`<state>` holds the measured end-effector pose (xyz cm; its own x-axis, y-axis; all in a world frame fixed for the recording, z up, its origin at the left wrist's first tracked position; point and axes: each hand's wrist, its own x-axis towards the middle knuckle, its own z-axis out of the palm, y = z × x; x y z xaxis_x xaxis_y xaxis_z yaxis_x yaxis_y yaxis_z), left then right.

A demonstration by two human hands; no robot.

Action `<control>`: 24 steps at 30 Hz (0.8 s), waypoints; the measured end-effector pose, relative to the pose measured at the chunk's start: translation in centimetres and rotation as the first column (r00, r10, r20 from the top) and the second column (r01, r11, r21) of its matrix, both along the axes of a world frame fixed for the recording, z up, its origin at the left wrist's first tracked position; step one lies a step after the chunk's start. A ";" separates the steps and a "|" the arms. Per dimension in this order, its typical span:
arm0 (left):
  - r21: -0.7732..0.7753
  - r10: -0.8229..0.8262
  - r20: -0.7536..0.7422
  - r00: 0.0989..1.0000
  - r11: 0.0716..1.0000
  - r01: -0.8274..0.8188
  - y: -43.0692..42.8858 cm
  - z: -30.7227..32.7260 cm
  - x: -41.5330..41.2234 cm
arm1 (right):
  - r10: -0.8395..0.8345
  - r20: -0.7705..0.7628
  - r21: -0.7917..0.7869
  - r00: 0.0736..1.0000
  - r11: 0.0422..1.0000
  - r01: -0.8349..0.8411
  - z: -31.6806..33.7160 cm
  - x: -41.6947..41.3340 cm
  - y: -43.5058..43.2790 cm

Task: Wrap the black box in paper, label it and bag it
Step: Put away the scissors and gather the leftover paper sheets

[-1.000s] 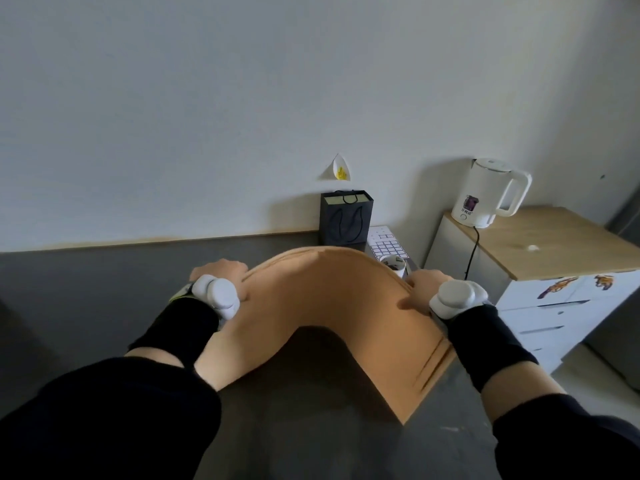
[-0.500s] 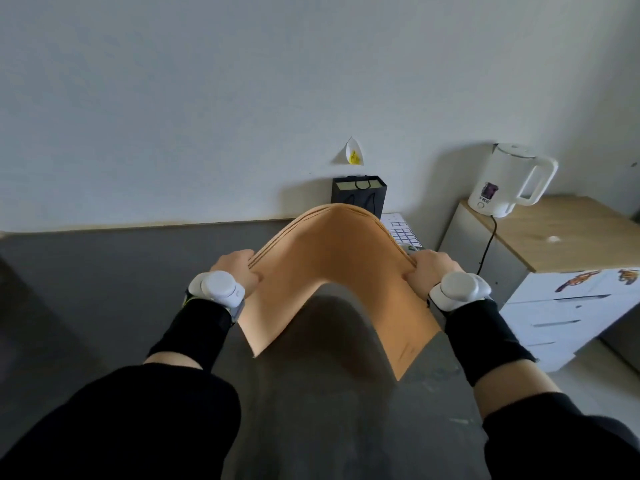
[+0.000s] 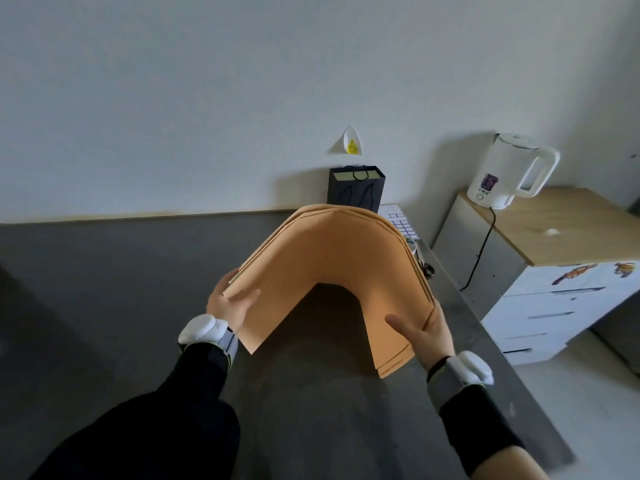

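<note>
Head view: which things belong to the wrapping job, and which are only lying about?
For the job: brown paper sheets, held by left hand and right hand; black paper bag; sheet of labels.
Lying about: white kettle; white drawer cabinet; paper cone on the wall.

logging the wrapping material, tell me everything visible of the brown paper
The brown paper is a stack of several matte tan sheets, their edges slightly fanned along both sides. It is bowed into an arch above the grey table. The left hand and right hand each grip one side, thumbs on top. Its near corners hang low; whether they touch the table is unclear.
</note>
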<state>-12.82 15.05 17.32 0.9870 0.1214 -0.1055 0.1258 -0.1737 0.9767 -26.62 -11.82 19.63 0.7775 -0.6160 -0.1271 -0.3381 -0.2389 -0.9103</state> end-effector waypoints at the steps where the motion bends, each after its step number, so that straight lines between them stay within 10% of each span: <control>1: -0.004 0.039 -0.033 0.999 0.999 -0.039 -0.2 -0.1 0.3 | -0.044 -0.003 0.007 0.999 0.999 0.044 -0.4 0.4 0.1; 11: -0.031 0.205 0.047 0.978 0.979 -0.203 -0.2 3.2 1.3 | -0.348 0.149 0.262 0.925 0.916 0.303 1.9 2.9 -2.7; 24: -0.135 0.199 -0.001 0.980 0.971 -0.197 1.3 2.3 0.6 | -0.296 0.153 0.275 0.943 0.929 0.247 1.0 3.1 -3.0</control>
